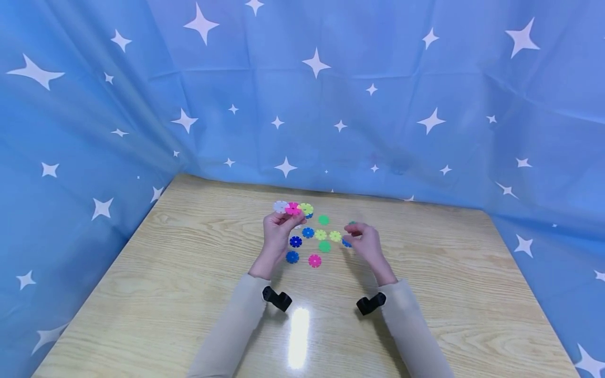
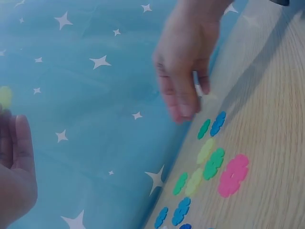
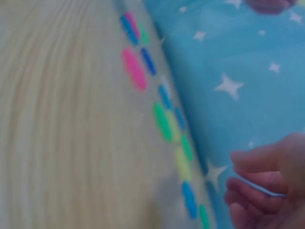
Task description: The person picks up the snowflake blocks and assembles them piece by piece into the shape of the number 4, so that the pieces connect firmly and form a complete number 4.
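Observation:
My left hand pinches a joined row of flat, notched plastic discs above the table: a whitish disc, a pink disc and a yellow disc. Only a blurred bit of the held yellow disc shows in the left wrist view. To the right, my right hand hovers over the table with its fingers loosely bent, and I see nothing held in it. A blue disc lies just below its fingertips, partly hidden. In the right wrist view the right hand is blurred.
Several loose discs lie between the hands, among them a green disc, a loose pink disc and a dark blue disc. The wooden table ends at a blue curtain with white stars, behind and on both sides.

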Available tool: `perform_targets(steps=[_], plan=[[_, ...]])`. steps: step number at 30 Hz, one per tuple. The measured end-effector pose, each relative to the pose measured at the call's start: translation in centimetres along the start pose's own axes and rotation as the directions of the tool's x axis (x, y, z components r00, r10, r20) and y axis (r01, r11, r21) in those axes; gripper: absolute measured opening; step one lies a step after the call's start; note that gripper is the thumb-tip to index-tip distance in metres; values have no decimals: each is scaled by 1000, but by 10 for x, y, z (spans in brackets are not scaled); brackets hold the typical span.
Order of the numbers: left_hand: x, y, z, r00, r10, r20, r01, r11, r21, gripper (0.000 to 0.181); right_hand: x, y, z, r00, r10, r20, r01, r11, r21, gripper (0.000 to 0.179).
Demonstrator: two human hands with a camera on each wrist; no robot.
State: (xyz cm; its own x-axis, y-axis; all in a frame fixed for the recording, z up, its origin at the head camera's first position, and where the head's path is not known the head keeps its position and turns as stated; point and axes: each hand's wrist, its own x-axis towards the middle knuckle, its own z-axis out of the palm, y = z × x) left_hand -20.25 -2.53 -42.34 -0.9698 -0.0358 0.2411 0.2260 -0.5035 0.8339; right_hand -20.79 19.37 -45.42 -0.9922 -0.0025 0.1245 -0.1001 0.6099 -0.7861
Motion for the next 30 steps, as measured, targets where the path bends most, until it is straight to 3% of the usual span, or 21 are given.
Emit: perform_targets(steps=[6, 12, 18, 25, 30], plan=[[1, 2, -2, 1000, 23, 5, -24, 1000, 14, 35, 2, 17, 2, 997, 65, 31, -61, 994, -95, 28], [1, 4, -4, 999, 37, -1, -37, 998, 47, 34, 1, 23, 3, 996, 58, 70, -47, 988, -145, 30], [1, 5, -6, 999, 46, 3, -46, 999, 13, 18, 5, 25, 2, 990, 76, 117, -53, 981, -188, 27], [1, 5, -7, 999, 37, 1, -37, 999, 33, 33, 13, 21, -4, 965, 154, 210, -93, 957, -275, 16], [1, 5, -7, 999, 34, -6, -33, 999, 38, 34, 14, 21, -6, 959, 200, 201, -142, 953, -268, 23]])
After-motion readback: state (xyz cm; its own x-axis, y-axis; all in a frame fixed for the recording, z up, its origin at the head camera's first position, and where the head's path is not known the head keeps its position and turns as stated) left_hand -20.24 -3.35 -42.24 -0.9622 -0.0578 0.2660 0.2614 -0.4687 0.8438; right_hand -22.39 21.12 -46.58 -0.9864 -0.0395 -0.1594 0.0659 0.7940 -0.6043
